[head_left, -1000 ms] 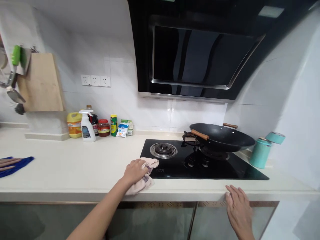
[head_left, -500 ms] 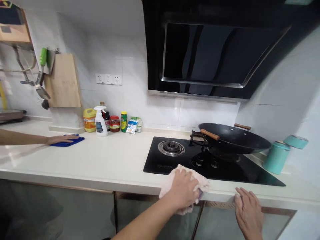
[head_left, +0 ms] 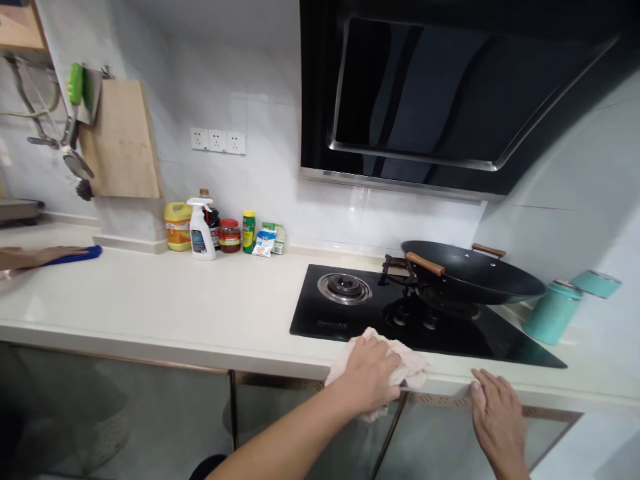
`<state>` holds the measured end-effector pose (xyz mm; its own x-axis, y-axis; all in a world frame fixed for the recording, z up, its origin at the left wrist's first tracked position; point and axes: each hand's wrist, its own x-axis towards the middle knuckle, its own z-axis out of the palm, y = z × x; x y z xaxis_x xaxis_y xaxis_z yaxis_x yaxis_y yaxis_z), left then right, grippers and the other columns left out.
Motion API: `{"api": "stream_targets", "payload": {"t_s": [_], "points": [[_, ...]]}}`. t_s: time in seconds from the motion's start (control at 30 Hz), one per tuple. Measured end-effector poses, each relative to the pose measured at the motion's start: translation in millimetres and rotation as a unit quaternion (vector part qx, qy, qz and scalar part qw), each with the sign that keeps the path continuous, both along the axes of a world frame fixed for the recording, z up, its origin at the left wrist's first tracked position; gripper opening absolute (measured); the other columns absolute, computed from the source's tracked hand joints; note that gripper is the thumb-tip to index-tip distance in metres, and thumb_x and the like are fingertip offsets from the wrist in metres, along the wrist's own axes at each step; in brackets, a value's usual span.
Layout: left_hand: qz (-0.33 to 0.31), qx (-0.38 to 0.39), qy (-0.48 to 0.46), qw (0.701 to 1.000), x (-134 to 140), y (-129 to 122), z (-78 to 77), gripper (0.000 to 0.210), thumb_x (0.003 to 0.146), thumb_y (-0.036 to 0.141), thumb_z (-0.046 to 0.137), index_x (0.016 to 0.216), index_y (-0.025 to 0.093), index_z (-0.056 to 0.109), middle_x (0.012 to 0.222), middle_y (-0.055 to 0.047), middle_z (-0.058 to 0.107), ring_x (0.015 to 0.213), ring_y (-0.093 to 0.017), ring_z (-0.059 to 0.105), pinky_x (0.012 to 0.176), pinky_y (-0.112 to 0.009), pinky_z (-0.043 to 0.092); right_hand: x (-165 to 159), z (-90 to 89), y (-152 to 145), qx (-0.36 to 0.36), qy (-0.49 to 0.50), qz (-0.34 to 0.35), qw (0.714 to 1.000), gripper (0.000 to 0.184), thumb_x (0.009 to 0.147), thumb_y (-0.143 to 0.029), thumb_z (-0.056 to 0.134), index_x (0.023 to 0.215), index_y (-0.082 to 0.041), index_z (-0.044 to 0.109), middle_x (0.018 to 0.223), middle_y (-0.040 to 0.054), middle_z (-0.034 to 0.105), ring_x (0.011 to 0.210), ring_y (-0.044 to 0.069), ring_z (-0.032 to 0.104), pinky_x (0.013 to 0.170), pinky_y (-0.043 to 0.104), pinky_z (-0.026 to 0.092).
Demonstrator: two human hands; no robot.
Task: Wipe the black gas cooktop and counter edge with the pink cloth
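1. Far left of the hob [head_left: 460, 340], a co-worker's hand [head_left: 47, 255] is lying over a blue cloth [head_left: 85, 254]; whether its fingers are gripping, I cannot tell.
2. In front of the hob, the left hand [head_left: 370, 373] is grasping the pale cloth [head_left: 414, 363], fingers curling over it, and is apparently wiping the front edge of the counter [head_left: 200, 300]; part of the cloth is hanging below.
3. On the hob's right side, a wok [head_left: 475, 270] is sitting over a burner.
4. In front of the hob's right part, the right hand [head_left: 499, 417] is resting at the counter's edge, fingers extending loosely and holding nothing.
5. The next move is probably calling for firm, even pressure along the edge in front of the hob.
6. Against half a second ago, the blue cloth is lying farther left of the hob, while the pale cloth and right hand are keeping nearly the same places.
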<state>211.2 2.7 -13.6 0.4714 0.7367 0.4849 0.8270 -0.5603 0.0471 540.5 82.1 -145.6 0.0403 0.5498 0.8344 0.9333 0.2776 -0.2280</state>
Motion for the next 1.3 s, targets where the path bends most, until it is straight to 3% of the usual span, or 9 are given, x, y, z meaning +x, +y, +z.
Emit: {"api": "stream_targets", "payload": {"t_s": [0.13,0.37,0.6,0.73,0.83,0.9,1.0,1.07,1.3], "points": [[0.051,0.011,-0.025,0.998,-50.8,-19.9,9.0,0.029,0.084,0.041,0.071,0.107,0.025,0.064,0.114,-0.006,0.064,0.108,-0.026,0.053,0.093,-0.041,0.039,-0.5,-2.2,1.8,0.0,0.009,-0.009,1.0,0.056,0.1,-0.05,0.027,0.125,-0.017,0.065,0.129,0.0165,0.063,0.136,0.036,0.045,0.111,0.057,0.037],[0.177,0.023,-0.031,0.983,-166.9,-59.3,23.2,0.024,0.094,0.042,0.056,0.107,0.026,0.069,0.113,-0.005,0.07,0.108,-0.025,0.059,0.089,-0.039,0.042,-3.5,-0.2,2.1,0.004,0.016,-0.008,1.0,0.058,0.1,-0.051,0.026,0.124,-0.015,0.065,0.128,0.0169,0.063,0.136,0.036,0.046,0.114,0.056,0.034],[0.339,-0.067,-0.043,0.937,-247.4,-60.6,37.5,0.041,0.095,0.047,0.042,0.12,0.027,0.068,0.132,-0.007,0.067,0.125,-0.029,0.056,0.098,-0.042,0.042,-11.0,7.5,-2.7,-0.011,0.035,-0.012,0.999,0.057,0.1,-0.05,0.026,0.124,-0.015,0.065,0.128,0.0171,0.064,0.134,0.034,0.047,0.112,0.055,0.035],[0.37,-0.13,-0.031,0.92,-254.4,-45.3,46.7,0.047,0.095,0.047,0.035,0.124,0.025,0.065,0.132,-0.01,0.066,0.125,-0.032,0.055,0.097,-0.047,0.043,-12.9,23.7,-12.5,-0.032,0.056,-0.021,0.998,0.058,0.099,-0.053,0.026,0.114,-0.016,0.068,0.124,0.0167,0.067,0.132,0.035,0.048,0.11,0.055,0.037],[0.356,-0.139,-0.023,0.924,-241.8,-37.0,49.1,0.046,0.096,0.046,0.032,0.121,0.022,0.064,0.126,-0.013,0.066,0.122,-0.033,0.056,0.094,-0.048,0.042,-23.3,48.7,-23.2,-0.074,0.083,-0.035,0.993,0.053,0.098,-0.055,0.031,0.101,-0.02,0.071,0.112,0.0144,0.07,0.116,0.034,0.057,0.101,0.052,0.043],[0.315,-0.144,-0.034,0.938,-229.5,-33.5,48.1,0.045,0.098,0.046,0.031,0.122,0.023,0.063,0.126,-0.012,0.065,0.121,-0.031,0.055,0.094,-0.046,0.042,-41.5,70.8,-27.6,-0.11,0.086,0.024,0.99,0.048,0.098,-0.054,0.035,0.096,-0.021,0.071,0.104,0.0119,0.071,0.102,0.03,0.062,0.094,0.046,0.046],[0.267,-0.144,-0.043,0.952,-212.5,-26.5,46.0,0.043,0.099,0.044,0.031,0.122,0.025,0.061,0.126,-0.01,0.064,0.119,-0.029,0.056,0.094,-0.044,0.041,-88.6,105.9,-25.5,-0.18,0.063,0.201,0.961,0.042,0.1,-0.05,0.038,0.093,-0.023,0.07,0.098,0.0084,0.07,0.093,0.023,0.063,0.085,0.036,0.048],[0.275,-0.146,-0.035,0.95,-204.5,-19.3,46.2,0.04,0.099,0.041,0.032,0.121,0.024,0.061,0.124,-0.011,0.064,0.117,-0.03,0.056,0.094,-0.045,0.041,-129.3,125.9,-19.2,-0.208,0.029,0.282,0.936,0.04,0.102,-0.044,0.037,0.093,-0.023,0.07,0.097,0.0072,0.069,0.091,0.021,0.063,0.084,0.034,0.047],[0.333,-0.136,0.006,0.933,-195.9,14.4,46.8,0.034,0.099,0.036,0.036,0.117,0.021,0.061,0.12,-0.014,0.064,0.115,-0.031,0.058,0.094,-0.046,0.043,-260.4,164.0,12.0,-0.221,-0.196,0.391,0.872,0.033,0.105,-0.032,0.041,0.087,-0.021,0.067,0.092,0.0026,0.065,0.089,0.016,0.055,0.086,0.032,0.039]]}}
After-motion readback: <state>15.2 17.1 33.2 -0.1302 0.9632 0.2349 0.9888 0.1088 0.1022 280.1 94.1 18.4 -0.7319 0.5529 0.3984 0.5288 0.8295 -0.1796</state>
